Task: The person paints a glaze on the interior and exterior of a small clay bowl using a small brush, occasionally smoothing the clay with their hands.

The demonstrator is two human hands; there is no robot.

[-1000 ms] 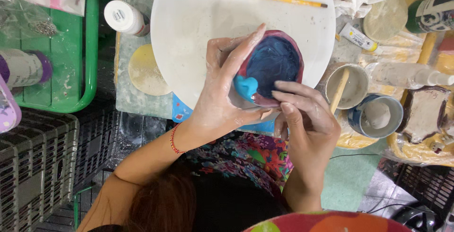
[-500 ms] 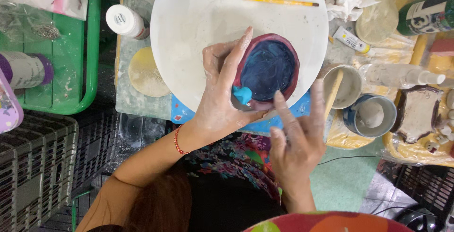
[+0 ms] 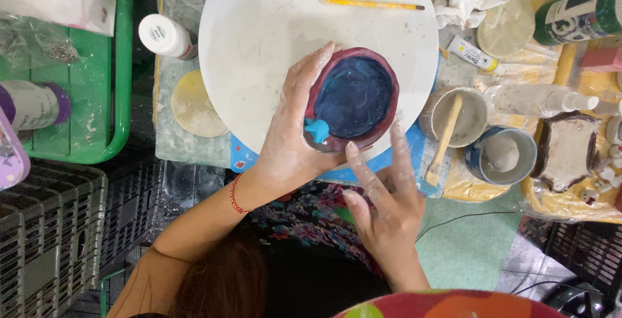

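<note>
Where the round white board (image 3: 259, 39) nears its front edge sits a clay bowl (image 3: 353, 98), maroon rim, dark blue inside, turquoise blob at the lip. Left hand (image 3: 295, 133) cups its side, fingers wrapped on it; right hand (image 3: 385, 204) hovers just beside, fingers spread. Right of the board, a cup (image 3: 453, 116) holds a wooden stick (image 3: 444, 142); a blue cup (image 3: 502, 156) holds grey slip.

My left hand (image 3: 295, 130) covers the near left wall of the clay bowl (image 3: 353, 98), so I cannot see how far my fingers wrap beneath it. The small blue piece (image 3: 317, 129) at its rim is too small to identify. My right hand (image 3: 382, 195) is motion-blurred at the fingertips. The green bottle (image 3: 576, 12) and purple-capped jar (image 3: 32, 104) are cut off by the frame edges.
</note>
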